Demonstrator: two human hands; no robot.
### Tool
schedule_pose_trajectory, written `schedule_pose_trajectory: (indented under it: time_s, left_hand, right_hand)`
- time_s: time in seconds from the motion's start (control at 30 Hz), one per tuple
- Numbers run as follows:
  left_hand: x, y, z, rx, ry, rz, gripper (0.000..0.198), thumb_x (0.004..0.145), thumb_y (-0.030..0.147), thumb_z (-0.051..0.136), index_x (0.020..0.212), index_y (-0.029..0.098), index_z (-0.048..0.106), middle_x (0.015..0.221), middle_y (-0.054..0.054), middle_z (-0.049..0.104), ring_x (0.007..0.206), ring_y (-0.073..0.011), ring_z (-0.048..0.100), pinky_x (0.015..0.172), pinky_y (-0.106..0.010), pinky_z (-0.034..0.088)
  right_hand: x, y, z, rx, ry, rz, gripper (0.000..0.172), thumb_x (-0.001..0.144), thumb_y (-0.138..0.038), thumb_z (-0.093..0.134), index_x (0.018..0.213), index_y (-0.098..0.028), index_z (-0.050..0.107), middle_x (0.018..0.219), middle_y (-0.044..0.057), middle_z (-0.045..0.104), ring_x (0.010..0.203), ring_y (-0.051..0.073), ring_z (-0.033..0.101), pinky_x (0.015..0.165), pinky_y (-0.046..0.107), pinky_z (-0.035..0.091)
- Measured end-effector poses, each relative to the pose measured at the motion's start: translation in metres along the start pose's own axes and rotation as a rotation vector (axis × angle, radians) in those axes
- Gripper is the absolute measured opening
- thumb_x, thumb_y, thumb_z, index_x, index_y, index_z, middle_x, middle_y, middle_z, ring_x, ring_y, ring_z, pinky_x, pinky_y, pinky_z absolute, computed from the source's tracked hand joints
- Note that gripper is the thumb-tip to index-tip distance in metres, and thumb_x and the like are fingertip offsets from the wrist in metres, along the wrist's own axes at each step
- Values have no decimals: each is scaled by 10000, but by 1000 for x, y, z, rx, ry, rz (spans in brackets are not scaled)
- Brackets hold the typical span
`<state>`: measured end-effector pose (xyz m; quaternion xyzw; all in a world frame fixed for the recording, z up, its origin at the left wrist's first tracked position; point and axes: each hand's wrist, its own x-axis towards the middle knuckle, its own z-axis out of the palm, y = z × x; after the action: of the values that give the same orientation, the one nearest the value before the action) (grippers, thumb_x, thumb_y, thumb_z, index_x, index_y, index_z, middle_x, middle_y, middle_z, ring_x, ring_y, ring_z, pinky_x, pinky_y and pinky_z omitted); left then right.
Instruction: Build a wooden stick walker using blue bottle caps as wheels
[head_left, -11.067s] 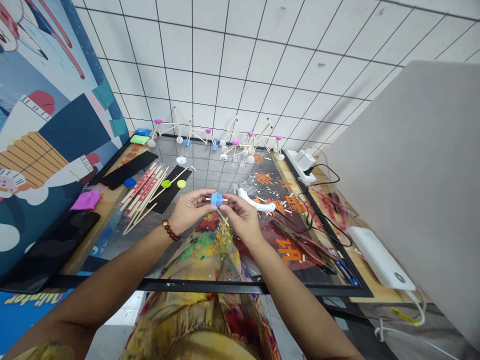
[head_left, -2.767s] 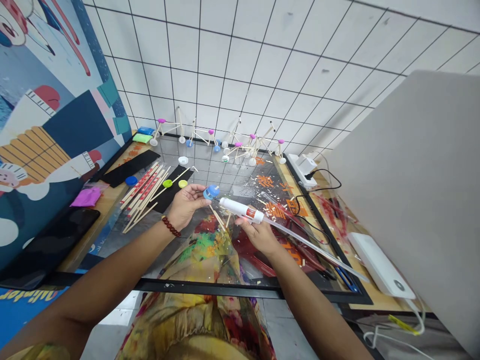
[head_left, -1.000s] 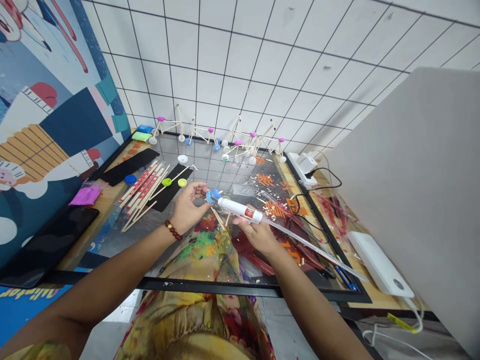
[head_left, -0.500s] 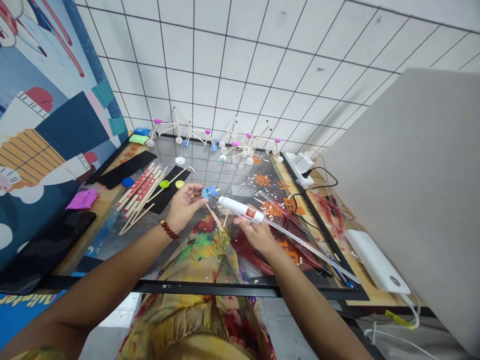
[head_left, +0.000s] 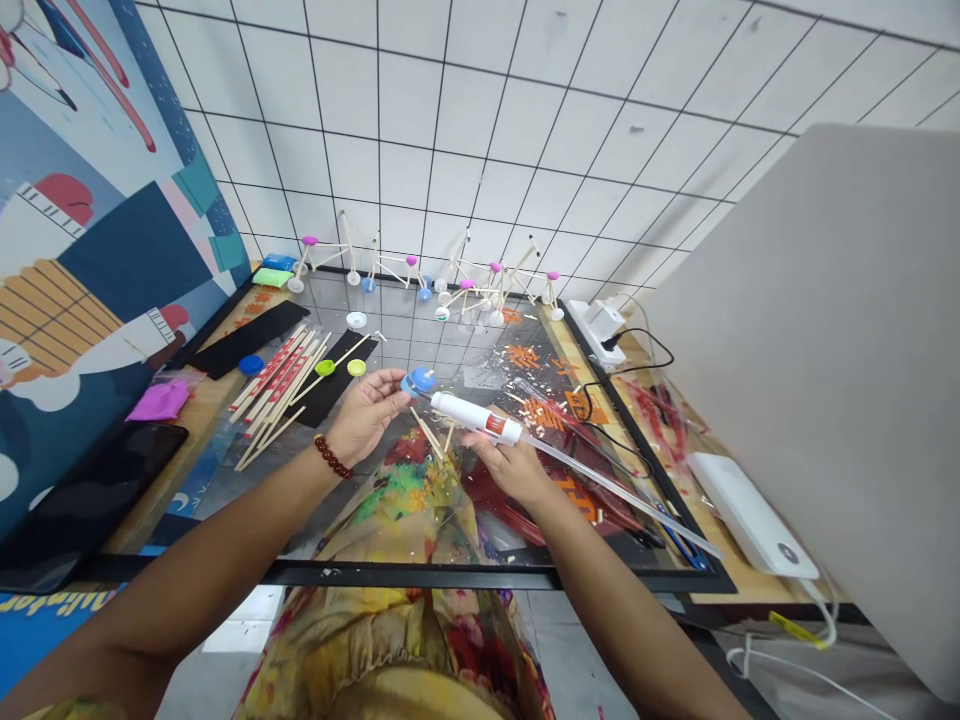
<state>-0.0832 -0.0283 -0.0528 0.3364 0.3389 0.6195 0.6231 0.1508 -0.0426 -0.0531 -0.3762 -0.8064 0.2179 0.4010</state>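
Note:
My left hand [head_left: 365, 415] pinches a pair of blue bottle caps [head_left: 417, 381] joined by a thin wooden stick, held above the glass tabletop [head_left: 405, 330]. My right hand [head_left: 508, 463] grips a white glue gun [head_left: 474, 420] with a long clear glue stick trailing back to the right. The gun's nozzle points left and touches the blue caps. Short wooden sticks [head_left: 429, 434] hang below the caps between my hands.
Several stick-and-cap models [head_left: 465, 285] stand along the tiled wall. Long wooden sticks [head_left: 281, 385], green caps [head_left: 339, 367], a blue cap [head_left: 251, 365] and black strips lie at the left. A power strip [head_left: 604, 325], cables, pliers [head_left: 660, 530] and a white power bank [head_left: 750, 515] lie at the right.
Earlier both hands held the blue caps; since then my right hand has picked up the glue gun and put its nozzle to the caps. Over the last second almost nothing has moved.

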Motion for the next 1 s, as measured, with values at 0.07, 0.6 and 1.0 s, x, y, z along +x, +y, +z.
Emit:
schedule_pose_trajectory:
  time_s: [0.07, 0.6, 1.0]
  left_hand:
    - [0, 0, 0, -18, -6, -6, 420, 578, 207, 920, 931, 157, 698, 921, -30, 739, 865, -132, 685, 849, -285, 560]
    - [-1, 6, 2, -110, -68, -126, 359, 648, 234, 891, 960, 130, 747, 986, -57, 760, 876, -137, 707, 844, -242, 574]
    - [-3, 10, 4, -173, -46, -225, 156, 779, 102, 750, 921, 135, 692, 973, -53, 760, 884, -148, 732, 875, -261, 586]
  right_hand:
    - [0, 0, 0, 14, 4, 3, 429, 953, -587, 487, 828, -230, 690, 791, 28, 633, 720, 193, 580, 702, 306, 486]
    - [4, -4, -1, 33, 29, 44, 458, 933, -620, 482, 837, -226, 695, 829, 34, 654, 770, 204, 601, 761, 313, 502]
    - [4, -5, -2, 41, 23, 32, 445, 958, -583, 464, 840, -231, 710, 879, 36, 669, 803, 199, 619, 776, 306, 512]
